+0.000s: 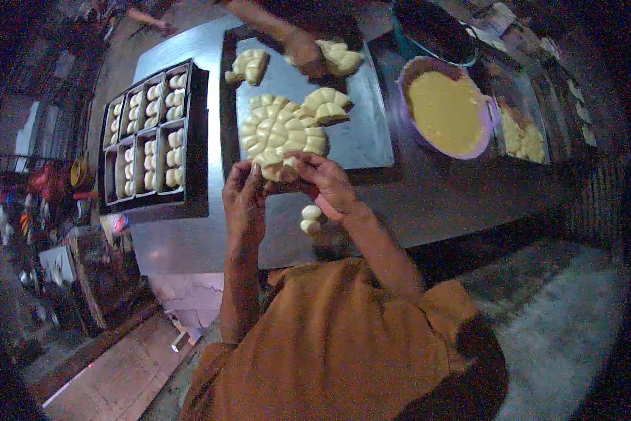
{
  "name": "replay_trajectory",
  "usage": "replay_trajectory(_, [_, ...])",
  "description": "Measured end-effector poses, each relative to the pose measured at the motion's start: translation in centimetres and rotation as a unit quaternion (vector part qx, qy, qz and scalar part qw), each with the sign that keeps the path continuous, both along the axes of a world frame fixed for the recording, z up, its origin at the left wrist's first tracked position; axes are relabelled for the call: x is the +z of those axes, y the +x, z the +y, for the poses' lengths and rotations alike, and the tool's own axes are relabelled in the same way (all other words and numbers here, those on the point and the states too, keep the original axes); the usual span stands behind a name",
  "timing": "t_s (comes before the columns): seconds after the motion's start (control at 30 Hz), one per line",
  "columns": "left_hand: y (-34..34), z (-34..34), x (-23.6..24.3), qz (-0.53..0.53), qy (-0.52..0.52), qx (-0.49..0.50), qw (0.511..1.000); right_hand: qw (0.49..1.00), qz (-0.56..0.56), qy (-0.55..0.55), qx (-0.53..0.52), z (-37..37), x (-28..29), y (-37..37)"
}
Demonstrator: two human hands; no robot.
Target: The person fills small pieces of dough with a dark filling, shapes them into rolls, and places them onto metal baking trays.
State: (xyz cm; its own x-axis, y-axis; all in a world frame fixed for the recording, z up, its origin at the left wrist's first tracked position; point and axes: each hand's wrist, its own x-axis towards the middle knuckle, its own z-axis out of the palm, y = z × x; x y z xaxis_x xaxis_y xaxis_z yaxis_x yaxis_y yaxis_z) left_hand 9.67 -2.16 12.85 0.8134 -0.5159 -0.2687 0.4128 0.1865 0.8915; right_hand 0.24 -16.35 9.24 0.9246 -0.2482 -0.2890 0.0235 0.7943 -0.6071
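On a metal baking tray (368, 133) lies a large shape of pale dough (280, 130), built of many small pieces set closely together like a turtle's shell. At its near end, both my hands work on a small dough piece (277, 170). My left hand (244, 193) grips the piece's left side between thumb and fingers. My right hand (329, 184) has its fingers closed on the right side. A pink object (327, 208), partly hidden, shows beside my right wrist. Two small dough balls (310, 219) rest on the metal table in front of me.
Another person's hand (305, 55) touches dough (340, 57) at the tray's far side. Further dough shapes (249, 67) (326, 105) lie on it. Left stands a dark sectioned pan (197, 133) of dough balls. Right are a purple basin (410, 105) of yellow mixture and a dark tub (400, 42).
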Motion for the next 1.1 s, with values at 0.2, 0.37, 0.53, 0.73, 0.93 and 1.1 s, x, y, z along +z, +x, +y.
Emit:
replay_trajectory(0.2, [-2.2, -3.9, -1.0, -0.063, 0.040, -0.046, 0.996, 0.988, 0.060, -0.062, -0.130, -7.0, -3.0, -10.4])
replay_trajectory(0.37, [-2.7, -11.2, -2.4, 0.059, 0.043, -0.182, 0.981, 0.947, 0.145, -0.080, -0.274, -8.8, -5.2, -17.6])
replay_trajectory(0.53, [-5.9, -11.2, -3.9, 0.060, 0.118, -0.286, 0.949, 0.953, 0.090, -0.060, -0.284, -7.8, -2.5, -17.8])
replay_trajectory(0.73, [-9.0, -11.4, -4.5, 0.049, -0.020, -0.310, 0.949, 0.916, 0.144, -0.344, -0.149, -5.3, 0.2, -14.1])
replay_trajectory(0.93, [-10.2, -11.5, -2.5, 0.126, -0.145, -0.211, 0.958, 0.811, 0.143, -0.541, -0.169, -3.4, 1.5, -10.3])
replay_trajectory(1.1, [-10.6, -11.6, -2.4, 0.135, -0.122, -0.158, 0.971, 0.814, 0.184, -0.519, -0.183, -3.7, 2.3, -10.3])
